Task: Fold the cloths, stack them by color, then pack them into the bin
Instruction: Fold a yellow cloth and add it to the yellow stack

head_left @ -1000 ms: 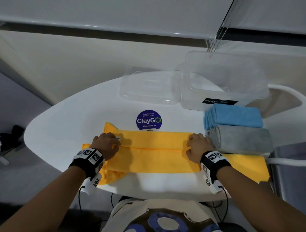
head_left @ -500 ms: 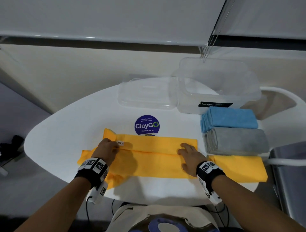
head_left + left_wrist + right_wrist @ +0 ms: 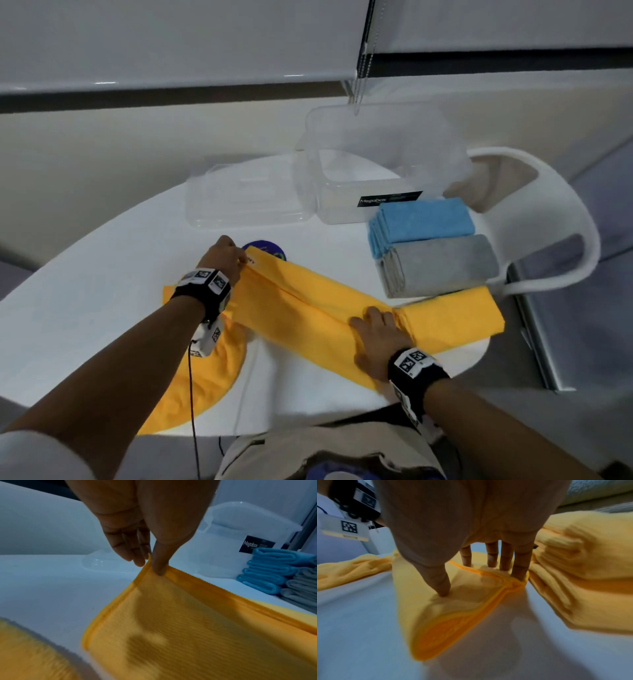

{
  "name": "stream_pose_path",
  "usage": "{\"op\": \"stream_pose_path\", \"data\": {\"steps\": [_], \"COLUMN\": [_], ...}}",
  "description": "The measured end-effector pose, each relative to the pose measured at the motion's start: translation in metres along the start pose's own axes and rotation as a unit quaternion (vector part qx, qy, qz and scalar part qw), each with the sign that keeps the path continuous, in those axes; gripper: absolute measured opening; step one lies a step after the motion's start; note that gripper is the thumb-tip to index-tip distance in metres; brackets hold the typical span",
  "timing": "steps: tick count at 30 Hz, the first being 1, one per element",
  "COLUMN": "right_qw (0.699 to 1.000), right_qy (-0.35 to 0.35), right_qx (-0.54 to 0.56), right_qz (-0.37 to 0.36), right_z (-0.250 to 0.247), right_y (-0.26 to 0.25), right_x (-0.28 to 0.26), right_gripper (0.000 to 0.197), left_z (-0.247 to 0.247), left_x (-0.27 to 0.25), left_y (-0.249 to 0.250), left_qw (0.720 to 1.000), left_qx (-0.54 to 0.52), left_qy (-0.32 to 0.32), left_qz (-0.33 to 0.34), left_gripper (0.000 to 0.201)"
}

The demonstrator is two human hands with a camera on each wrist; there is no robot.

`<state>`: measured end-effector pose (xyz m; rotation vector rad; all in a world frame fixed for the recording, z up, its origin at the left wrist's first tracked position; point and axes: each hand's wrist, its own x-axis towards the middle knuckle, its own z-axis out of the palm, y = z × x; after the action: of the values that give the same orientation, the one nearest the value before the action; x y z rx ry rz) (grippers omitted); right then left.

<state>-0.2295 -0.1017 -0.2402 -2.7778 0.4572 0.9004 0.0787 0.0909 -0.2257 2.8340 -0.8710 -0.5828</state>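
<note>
A yellow cloth [image 3: 308, 308], folded into a long strip, lies slantwise on the white table [image 3: 85, 308]. My left hand [image 3: 244, 258] pinches its far left corner between thumb and fingers [image 3: 158, 566], and the corner is raised a little. My right hand [image 3: 376, 317] lies flat on the strip's right end, its straight fingers [image 3: 520, 566] pressing the yellow cloth [image 3: 471, 601] down. The clear bin [image 3: 380, 171] stands at the back with nothing in it. In front of the bin sit a folded blue stack [image 3: 424, 219] and a grey stack [image 3: 442, 263].
The bin's clear lid [image 3: 246, 198] lies left of the bin. A folded yellow cloth [image 3: 455, 315] lies right of my right hand. A loose yellow cloth [image 3: 202, 377] hangs over the near table edge under my left arm. A white chair [image 3: 565, 205] stands at the right.
My left hand has carried the strip's left corner away from me, so the strip now lies slantwise. My right hand has slid nearer and flattened onto the right end.
</note>
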Motion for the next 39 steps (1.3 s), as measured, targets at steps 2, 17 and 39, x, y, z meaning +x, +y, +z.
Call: {"op": "stream_pose_path", "data": {"steps": [2, 17, 39], "right_qw": [1.0, 0.993, 0.912], "right_qy": [-0.018, -0.031, -0.127], "right_qx": [0.006, 0.013, -0.093], "right_qz": [-0.002, -0.111, -0.379], "right_z": [0.001, -0.009, -0.018], "right_y": [-0.003, -0.008, 0.024], "right_x": [-0.002, 0.018, 0.002], "right_gripper": [0.074, 0.068, 0.068], "left_z": [0.003, 0.058, 0.125], "left_x": [0.008, -0.076, -0.219], "left_y": [0.003, 0.05, 0.1], "left_qw": [1.0, 0.995, 0.973], "left_qx": [0.015, 0.018, 0.032], "left_qy": [0.01, -0.087, -0.189], "left_qz": [0.005, -0.046, 0.126], "left_gripper": [0.016, 0.07, 0.063]}}
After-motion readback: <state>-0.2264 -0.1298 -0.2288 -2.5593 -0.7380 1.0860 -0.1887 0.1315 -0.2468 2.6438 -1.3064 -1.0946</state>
